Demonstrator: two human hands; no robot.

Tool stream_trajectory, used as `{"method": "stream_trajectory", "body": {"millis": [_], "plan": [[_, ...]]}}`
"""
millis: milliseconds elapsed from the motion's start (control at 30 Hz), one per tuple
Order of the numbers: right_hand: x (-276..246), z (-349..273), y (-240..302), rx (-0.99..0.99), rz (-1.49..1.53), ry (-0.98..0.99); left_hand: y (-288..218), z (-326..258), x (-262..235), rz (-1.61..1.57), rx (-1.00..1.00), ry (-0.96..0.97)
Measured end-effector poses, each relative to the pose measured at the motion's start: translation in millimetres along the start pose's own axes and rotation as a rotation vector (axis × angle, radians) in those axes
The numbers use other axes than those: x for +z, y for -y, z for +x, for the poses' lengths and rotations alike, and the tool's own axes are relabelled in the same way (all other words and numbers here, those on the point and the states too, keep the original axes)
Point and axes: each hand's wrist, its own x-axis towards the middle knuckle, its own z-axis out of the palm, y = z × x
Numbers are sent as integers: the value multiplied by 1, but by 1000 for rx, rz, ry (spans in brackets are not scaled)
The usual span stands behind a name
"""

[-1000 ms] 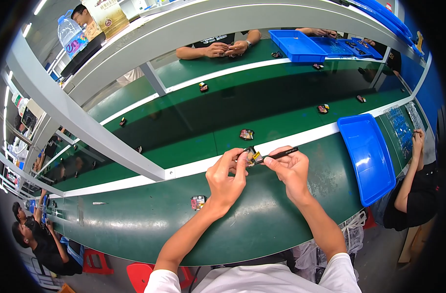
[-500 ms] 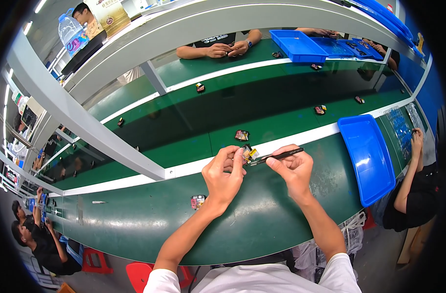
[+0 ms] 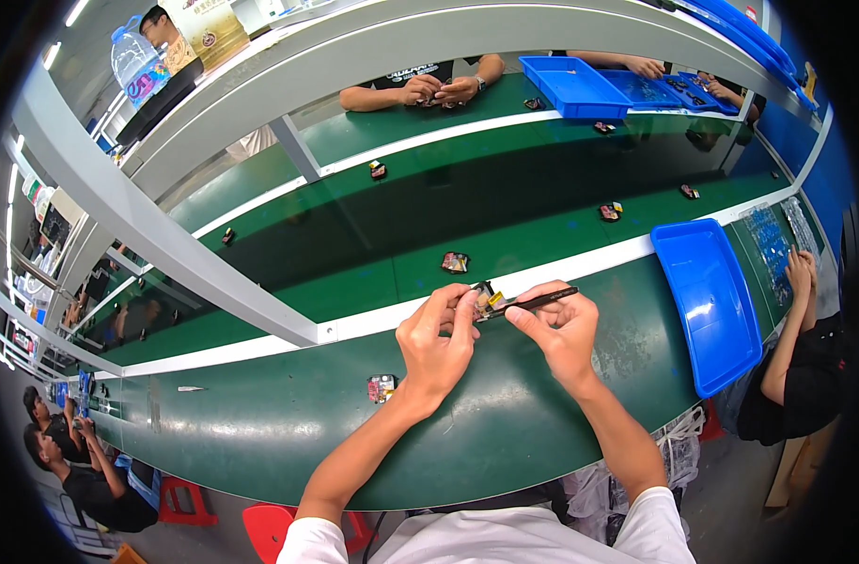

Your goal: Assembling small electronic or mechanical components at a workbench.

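My left hand (image 3: pixel 437 331) is closed on a small electronic assembly (image 3: pixel 487 299) with a black casing and a yellow label. It is held up over the white rail at the bench's far edge. Pinched in my right hand (image 3: pixel 563 336) are slim black tweezers (image 3: pixel 542 299); their tips reach the assembly's near side, partly hidden by my fingers. Another small assembly (image 3: pixel 382 388), black with pink and silver parts, lies on the green bench (image 3: pixel 288 414) beside my left wrist.
Beyond the rail, a green conveyor belt (image 3: pixel 354 282) carries several assemblies, one (image 3: pixel 455 261) just past my hands. A blue tray (image 3: pixel 716 315) stands at right. A grey post (image 3: pixel 176 235) rises at left. Co-workers' hands (image 3: pixel 439 91) work across the belt; another person's hands (image 3: pixel 802 270) are at far right.
The assemblies on the belt have shifted slightly left. My left hand has moved a little right with its assembly, and the tweezers' tips are closer in against it.
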Motion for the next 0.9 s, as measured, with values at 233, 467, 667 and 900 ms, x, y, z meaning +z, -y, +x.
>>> {"method": "stream_trajectory", "body": {"millis": [233, 467, 667, 900], "plan": [[0, 2, 4, 130, 196, 1, 0, -1, 1, -4, -2, 8], [1, 2, 1, 123, 216, -1, -1, -2, 2, -4, 1, 3], [-5, 2, -6, 37, 53, 29, 1, 4, -3, -128, -293, 91], [-11, 3, -5, 70, 111, 77, 6, 15, -14, -425, -512, 399]]}}
